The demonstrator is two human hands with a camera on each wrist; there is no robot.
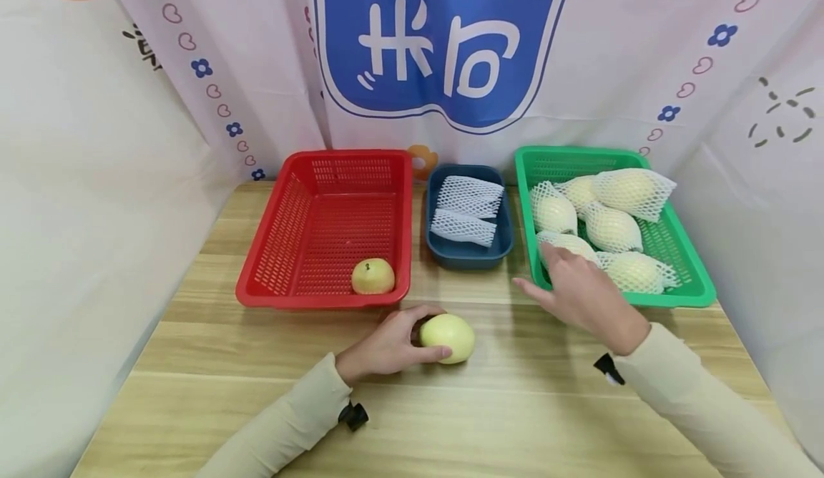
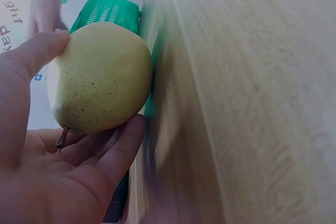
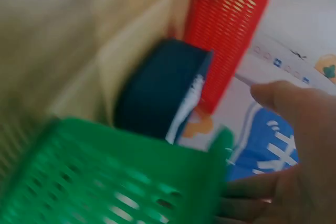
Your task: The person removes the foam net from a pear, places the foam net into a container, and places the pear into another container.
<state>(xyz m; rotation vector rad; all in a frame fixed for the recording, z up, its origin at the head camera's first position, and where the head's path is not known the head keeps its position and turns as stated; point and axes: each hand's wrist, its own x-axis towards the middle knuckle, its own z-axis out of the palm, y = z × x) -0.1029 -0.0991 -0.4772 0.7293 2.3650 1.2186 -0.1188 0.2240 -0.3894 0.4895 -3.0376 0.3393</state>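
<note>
From where I stand, the left hand (image 1: 394, 343) grips a bare pear (image 1: 449, 338), thumb and fingers curled round it, just off the front right corner of the red basket (image 1: 302, 301), above or on the table (image 1: 515, 428). The right hand (image 1: 587, 293), thumb spread, fingers loose, is over the green basket's (image 1: 685, 298) front left corner; contact with the netted pear (image 1: 581, 244) there cannot be confirmed.

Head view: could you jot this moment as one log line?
left hand: holds bare pear | right hand: at near edge of green basket | red basket: second pear | blue tray: foam nets
</note>
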